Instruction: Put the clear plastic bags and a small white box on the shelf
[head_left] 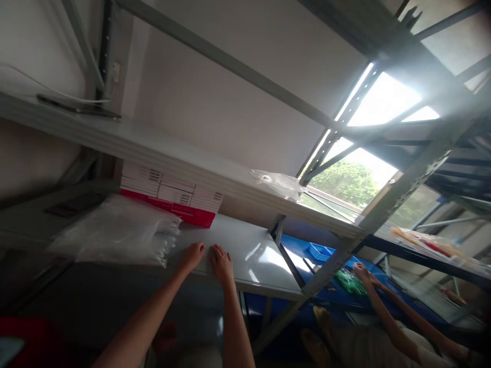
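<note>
My left hand (195, 254) is at the front of the grey metal shelf (245, 245), its fingers curled in. Whether anything is inside the fingers is hidden. Just to its right, my right hand (221, 261) lies palm down on the shelf surface, fingers stretched forward and slightly bent, holding nothing that I can see. A stack of clear plastic bags (118, 232) lies left of my left hand, apart from it. Behind the hands stands a row of white and red boxes (180, 199) with printed labels.
An upper shelf (184, 161) crosses above my hands, carrying a crumpled clear bag (278, 184) and a flat dark device (79, 107) with a white cable. A slanting post (333, 263) stands right. Beyond it, a co-worker's hands (362, 273) are near green packets (350, 282) and a blue tray (320, 251).
</note>
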A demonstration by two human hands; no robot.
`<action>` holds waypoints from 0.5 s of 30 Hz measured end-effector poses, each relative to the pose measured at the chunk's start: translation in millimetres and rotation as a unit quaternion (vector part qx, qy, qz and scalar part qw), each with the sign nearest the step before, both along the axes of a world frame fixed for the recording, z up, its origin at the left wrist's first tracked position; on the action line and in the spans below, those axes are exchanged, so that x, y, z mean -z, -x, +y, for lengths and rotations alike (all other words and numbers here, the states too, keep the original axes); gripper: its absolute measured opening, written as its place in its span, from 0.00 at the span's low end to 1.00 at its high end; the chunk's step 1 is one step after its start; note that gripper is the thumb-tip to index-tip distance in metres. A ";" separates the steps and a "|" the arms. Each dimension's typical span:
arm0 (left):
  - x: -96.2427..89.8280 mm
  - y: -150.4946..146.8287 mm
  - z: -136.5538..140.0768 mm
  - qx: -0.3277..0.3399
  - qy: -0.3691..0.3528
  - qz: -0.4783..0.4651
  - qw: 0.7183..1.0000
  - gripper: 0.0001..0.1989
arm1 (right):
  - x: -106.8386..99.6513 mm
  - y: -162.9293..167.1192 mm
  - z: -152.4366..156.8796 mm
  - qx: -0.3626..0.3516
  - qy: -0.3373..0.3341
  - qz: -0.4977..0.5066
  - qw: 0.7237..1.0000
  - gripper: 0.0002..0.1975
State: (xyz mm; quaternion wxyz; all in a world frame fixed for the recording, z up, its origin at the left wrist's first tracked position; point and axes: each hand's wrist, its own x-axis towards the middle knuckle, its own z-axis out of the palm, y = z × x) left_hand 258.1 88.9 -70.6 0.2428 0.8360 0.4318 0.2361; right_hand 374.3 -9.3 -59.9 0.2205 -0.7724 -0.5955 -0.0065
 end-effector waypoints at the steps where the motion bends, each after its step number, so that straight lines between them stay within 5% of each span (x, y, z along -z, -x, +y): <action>1: 2.4 -0.9 0.8 -0.001 -0.003 0.001 1.000 0.14 | 1.1 -0.5 0.1 0.000 0.004 -0.002 1.000 0.20; 15: 9.3 -6.1 1.5 -0.001 -0.031 0.011 0.999 0.13 | 3.1 -4.8 3.1 -0.001 0.039 0.003 0.999 0.21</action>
